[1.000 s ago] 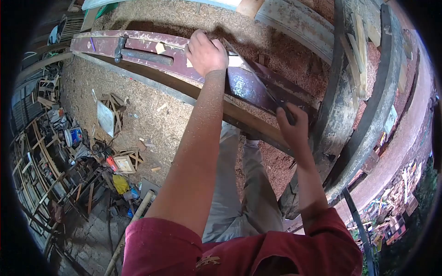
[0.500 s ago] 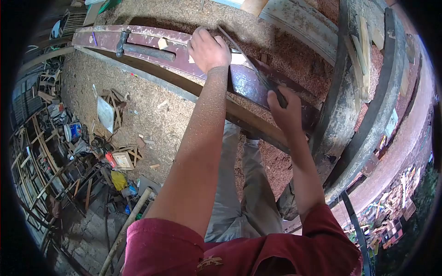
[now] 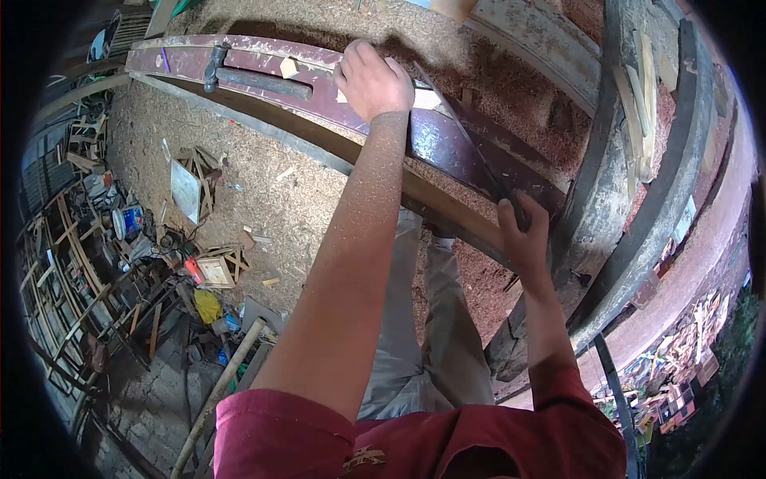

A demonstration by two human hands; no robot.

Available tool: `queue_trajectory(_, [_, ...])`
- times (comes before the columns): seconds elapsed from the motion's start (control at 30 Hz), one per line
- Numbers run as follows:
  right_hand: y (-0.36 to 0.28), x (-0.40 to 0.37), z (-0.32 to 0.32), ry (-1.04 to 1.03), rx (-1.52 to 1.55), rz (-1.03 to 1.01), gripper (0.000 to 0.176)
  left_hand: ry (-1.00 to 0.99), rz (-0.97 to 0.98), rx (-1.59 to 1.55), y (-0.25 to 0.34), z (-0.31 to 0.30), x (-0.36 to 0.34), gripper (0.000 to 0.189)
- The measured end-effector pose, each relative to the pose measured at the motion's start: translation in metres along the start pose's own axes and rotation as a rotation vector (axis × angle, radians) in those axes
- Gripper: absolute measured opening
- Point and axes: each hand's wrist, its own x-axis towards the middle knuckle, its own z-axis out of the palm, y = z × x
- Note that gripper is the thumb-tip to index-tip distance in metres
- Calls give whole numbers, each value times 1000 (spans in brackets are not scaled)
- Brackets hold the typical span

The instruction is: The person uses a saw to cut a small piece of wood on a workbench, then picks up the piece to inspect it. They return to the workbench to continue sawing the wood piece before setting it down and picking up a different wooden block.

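My left hand [image 3: 375, 81] presses down on a pale wood strip [image 3: 428, 99], its fingers curled over it. The strip lies across a worn maroon board [image 3: 435, 140], and its end sticks out to the right of the hand. In my right hand [image 3: 524, 235] is the dark handle of a handsaw, whose long thin blade [image 3: 471, 142] slants up and left past the strip's end. A hammer [image 3: 259, 82] lies on the board left of my left hand, with a small pale wood block [image 3: 289, 68] beside it.
Heavy weathered beams [image 3: 594, 203] curve down the right side, with thin wood offcuts [image 3: 638, 112] leaning there. Sawdust covers the ground [image 3: 271, 199]. At left lie scrap wood, a tub [image 3: 128, 222] and a yellow bag [image 3: 207, 306]. A pole [image 3: 219, 395] leans at lower left.
My right hand has drawn the handsaw back, down and to the right, toward my body. My left hand still holds the wood strip; the whole view has shifted slightly.
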Motion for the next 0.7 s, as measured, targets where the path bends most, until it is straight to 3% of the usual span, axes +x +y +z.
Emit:
queue_trajectory(0.13, [-8,25,17,1,-150,-61,27,-40,-15,-15,5,-5,-3,34])
queue_trajectory(0.23, [-9,30,20,53,-61,-108,27,-30,-18,-1,6,-5,-3,34])
queue_trajectory(0.37, [10,-6,-5,-76,131,145,29,-6,15,18,3,-1,-3,33])
queue_trajectory(0.47, [2,19,11,-64,-74,-23,28,-37,-3,14,6,-5,-3,32])
queue_trajectory(0.57, [-17,42,20,-93,-44,81,27,-6,18,13,2,0,-3,31])
queue_trajectory(0.7, [13,0,3,-11,91,62,28,-14,19,17,0,1,0,31])
